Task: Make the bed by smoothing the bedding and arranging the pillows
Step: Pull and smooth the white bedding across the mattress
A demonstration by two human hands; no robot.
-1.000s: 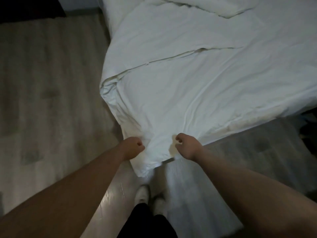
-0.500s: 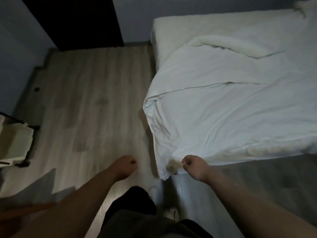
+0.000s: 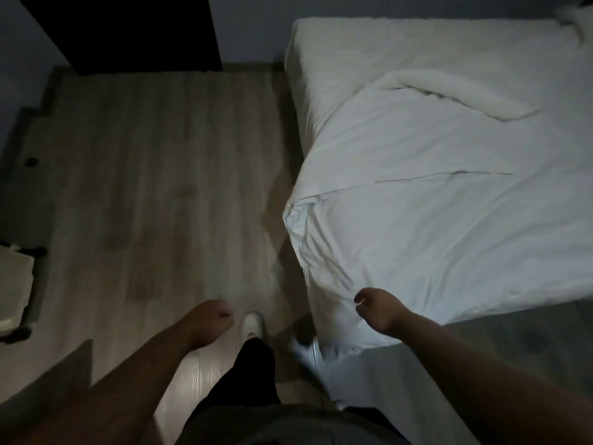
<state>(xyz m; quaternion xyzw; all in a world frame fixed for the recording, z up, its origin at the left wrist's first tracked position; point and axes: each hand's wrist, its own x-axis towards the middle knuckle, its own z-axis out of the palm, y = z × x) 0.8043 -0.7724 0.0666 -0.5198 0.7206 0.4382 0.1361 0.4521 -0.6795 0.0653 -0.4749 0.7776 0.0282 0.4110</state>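
Head view: right hand (image 3: pixel 377 311) tight on duvet (image 3: pixel 449 226), left hand (image 3: pixel 210 319) over floor (image 3: pixel 160 187).

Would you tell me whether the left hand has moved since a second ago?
Yes. The left hand has come off the duvet corner and is now over the floor, to the left of it.
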